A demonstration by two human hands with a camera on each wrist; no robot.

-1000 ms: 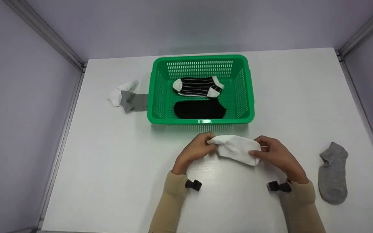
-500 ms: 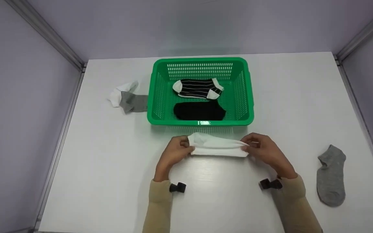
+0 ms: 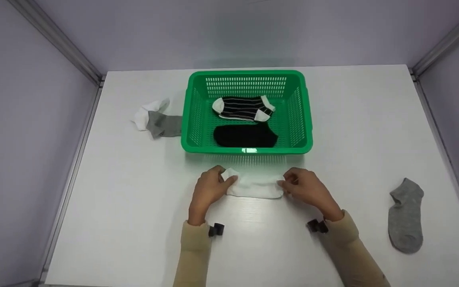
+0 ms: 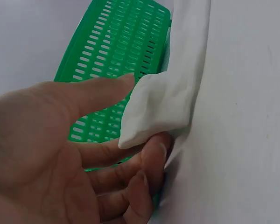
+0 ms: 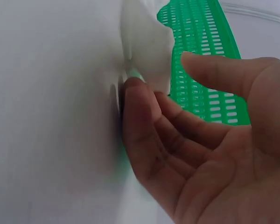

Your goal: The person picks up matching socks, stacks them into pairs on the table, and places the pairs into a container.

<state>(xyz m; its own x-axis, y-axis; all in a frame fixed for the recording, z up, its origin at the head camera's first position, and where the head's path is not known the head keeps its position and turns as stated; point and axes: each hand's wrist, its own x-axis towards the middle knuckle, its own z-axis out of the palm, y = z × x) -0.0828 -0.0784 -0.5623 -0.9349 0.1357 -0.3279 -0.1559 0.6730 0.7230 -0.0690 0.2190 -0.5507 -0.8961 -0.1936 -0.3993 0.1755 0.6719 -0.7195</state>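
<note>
A white sock lies stretched sideways on the white table, just in front of the green basket. My left hand holds the sock's left end; in the left wrist view its thumb touches the edge of the white sock and the fingers are under it. At the right end is my right hand. In the right wrist view its fingertips touch the end of the white sock, while the thumb stands off from the cloth. The basket holds a black striped sock and a plain black sock.
A grey sock lies at the right of the table. Left of the basket are a crumpled white sock and a grey sock that reaches the basket's side. Pale walls enclose the table.
Both hands have brought the white sock left and down onto the table, where it now lies flatter. The right hand has come closer to the left one.
</note>
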